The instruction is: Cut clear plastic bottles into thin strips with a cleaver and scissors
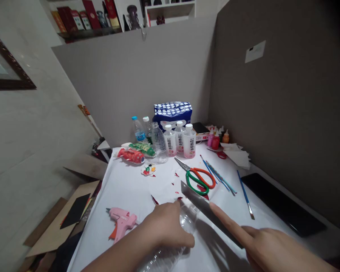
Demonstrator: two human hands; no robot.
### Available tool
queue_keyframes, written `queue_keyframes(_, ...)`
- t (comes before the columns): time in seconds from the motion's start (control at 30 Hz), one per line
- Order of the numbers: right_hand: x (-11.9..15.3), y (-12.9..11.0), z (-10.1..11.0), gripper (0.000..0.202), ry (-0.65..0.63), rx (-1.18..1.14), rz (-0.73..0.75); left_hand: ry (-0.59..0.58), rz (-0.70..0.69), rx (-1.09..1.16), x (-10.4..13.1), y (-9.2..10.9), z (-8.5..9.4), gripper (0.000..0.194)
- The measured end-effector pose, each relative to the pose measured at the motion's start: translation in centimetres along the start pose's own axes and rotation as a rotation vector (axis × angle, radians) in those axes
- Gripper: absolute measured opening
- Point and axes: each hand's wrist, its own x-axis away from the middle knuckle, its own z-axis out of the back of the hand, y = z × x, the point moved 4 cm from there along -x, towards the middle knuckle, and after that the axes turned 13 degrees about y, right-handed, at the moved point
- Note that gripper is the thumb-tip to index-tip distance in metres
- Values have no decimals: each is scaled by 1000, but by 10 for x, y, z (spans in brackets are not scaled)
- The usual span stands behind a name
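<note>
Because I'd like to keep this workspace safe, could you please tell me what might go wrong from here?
The left hand grips the clear bottle near the flat blade, so a slip might cut it. The bottle looks thin and rounded, so it could flex or turn under pressure. The scissors lie just beyond the blade's end, so a stray push might knock them.

1. Under my left hand [171,223], a bottle [188,219]; left of it, the glue gun [123,219].
2. Beyond my knife [200,202], the scissors [190,170].
3. Behind them, three drink bottles [180,138]; far right on the surface [121,189], what seems a tablet [282,202].
</note>
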Motion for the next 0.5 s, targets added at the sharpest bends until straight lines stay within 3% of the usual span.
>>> queue_keyframes(0.07,5,0,0,112,-95,20,-17,2,-16,20,0,1,-1,60)
queue_keyframes(0.17,-18,-14,11,111,-135,104,-7,38,-25,21,0,4,-2,54)
queue_keyframes(0.37,-84,-45,32,106,30,166,158,33,48,-27,3,6,2,52)
queue_keyframes(0.5,-71,-28,17,106,60,82,140,26,23,-19,2,4,4,57)
